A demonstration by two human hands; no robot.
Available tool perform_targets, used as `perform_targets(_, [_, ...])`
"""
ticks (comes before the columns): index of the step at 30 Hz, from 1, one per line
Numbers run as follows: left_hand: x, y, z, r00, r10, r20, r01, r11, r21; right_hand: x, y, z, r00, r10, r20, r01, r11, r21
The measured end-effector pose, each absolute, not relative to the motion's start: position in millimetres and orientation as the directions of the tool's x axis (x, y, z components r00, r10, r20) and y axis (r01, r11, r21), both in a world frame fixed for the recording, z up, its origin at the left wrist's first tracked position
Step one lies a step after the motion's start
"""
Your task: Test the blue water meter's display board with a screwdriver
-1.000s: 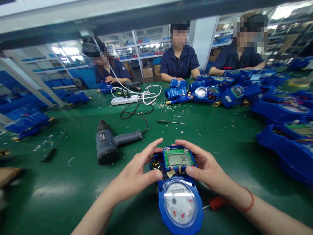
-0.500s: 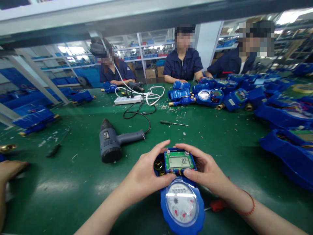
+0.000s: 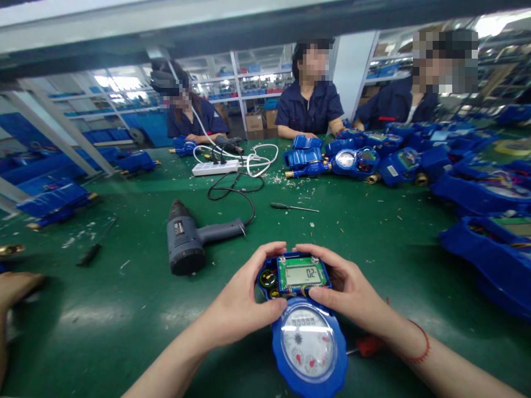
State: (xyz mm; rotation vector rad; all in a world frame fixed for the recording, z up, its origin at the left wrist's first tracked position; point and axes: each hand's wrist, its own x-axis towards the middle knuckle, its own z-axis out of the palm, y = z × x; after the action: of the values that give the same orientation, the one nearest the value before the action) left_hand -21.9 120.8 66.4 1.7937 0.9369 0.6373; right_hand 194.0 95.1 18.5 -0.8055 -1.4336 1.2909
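Observation:
A blue water meter (image 3: 309,345) with a round dial lies on the green table (image 3: 124,309) in front of me. Its upper box is open and shows a green circuit board with an LCD (image 3: 302,274). My left hand (image 3: 240,301) grips the box's left side, thumb pressed at the board's lower edge, index finger curled over the top. My right hand (image 3: 352,290) grips the right side the same way, a red string on its wrist.
A grey heat gun (image 3: 188,243) lies left of the meter, its cable running to a white power strip (image 3: 214,167). A screwdriver (image 3: 292,207) lies mid-table. Many blue meters (image 3: 477,182) crowd the right. Three people sit opposite; another person's hand (image 3: 16,284) shows at far left.
Both hands keep their grip on the meter's box. My left thumb has slid a little along the board's lower edge; the meter stays in place.

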Motion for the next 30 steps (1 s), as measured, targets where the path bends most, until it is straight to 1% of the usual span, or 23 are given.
perform_targets(5, [-14.0,117.2,69.3,0.478,0.875,0.072,0.448,-0.314,0.837,192.8,94.8,19.9,-0.275,0.928,0.25,-0.145,0.217,-0.965])
perform_targets(8, [-11.2,119.7,68.5,0.494,0.864,0.097,0.481,-0.364,0.797,193.3,95.8,19.5,-0.291,0.92,0.263,-0.149,0.228,-0.962])
perform_targets(13, [-8.4,122.6,66.2,0.491,0.863,0.121,0.496,-0.391,0.775,195.4,95.9,19.0,-0.301,0.911,0.283,-0.119,0.259,-0.959])
perform_targets(17, [-6.1,123.3,66.1,0.501,0.858,0.117,0.491,-0.393,0.777,197.4,93.8,19.4,-0.304,0.922,0.238,-0.107,0.215,-0.971])
perform_targets(21, [-7.4,124.8,66.8,0.502,0.862,0.074,0.505,-0.361,0.784,199.0,93.7,20.7,-0.294,0.931,0.217,0.018,0.233,-0.972])
perform_targets(23, [-10.1,124.7,66.8,0.511,0.857,0.062,0.498,-0.355,0.791,199.0,93.5,20.1,-0.284,0.932,0.227,0.038,0.247,-0.968])
perform_targets(25, [-14.7,123.0,66.8,0.51,0.859,0.041,0.481,-0.324,0.814,198.1,92.3,18.5,-0.252,0.938,0.236,-0.023,0.238,-0.971])
perform_targets(27, [-20.2,119.0,67.1,0.473,0.881,0.028,0.467,-0.277,0.839,196.1,90.1,17.0,-0.212,0.943,0.255,-0.132,0.231,-0.964])
perform_targets(30, [-25.4,108.5,67.9,0.373,0.925,0.079,0.435,-0.25,0.865,192.6,87.1,16.9,-0.174,0.941,0.289,-0.255,0.24,-0.937])
